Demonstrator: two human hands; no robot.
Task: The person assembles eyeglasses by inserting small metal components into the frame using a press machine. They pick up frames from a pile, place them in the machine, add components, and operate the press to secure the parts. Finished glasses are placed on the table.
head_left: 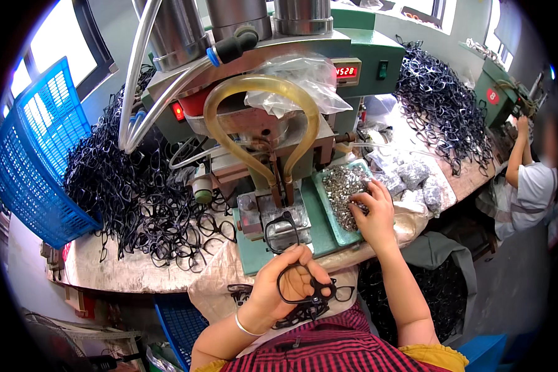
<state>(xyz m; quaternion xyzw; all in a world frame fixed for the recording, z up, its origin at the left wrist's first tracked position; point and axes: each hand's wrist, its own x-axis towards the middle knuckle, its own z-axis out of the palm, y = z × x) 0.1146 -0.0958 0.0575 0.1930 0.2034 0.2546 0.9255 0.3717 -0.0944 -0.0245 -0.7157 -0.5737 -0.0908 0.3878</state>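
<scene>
My left hand [268, 286] is closed around a black eyeglass frame [317, 299] in front of the press. A dark rim [283, 219] rises from beside its fingertips against the metal fixture; whether it belongs to the held frame I cannot tell. My right hand [378, 217] reaches into a pale green tray [347, 237] heaped with small metal parts [341, 197]. Its thumb and fingertips curl together at the pile, and anything between them is too small to make out. Above the fixture, a yellowish hose [211, 111] loops down to the green press [369, 56].
Black eyeglass frames [161, 229] lie heaped on the left beside a blue crate [40, 155]. Another heap [437, 105] fills the back right, near bagged parts [412, 173]. More frames lie on the cloth over my lap. A co-worker [533, 192] works at another machine, far right.
</scene>
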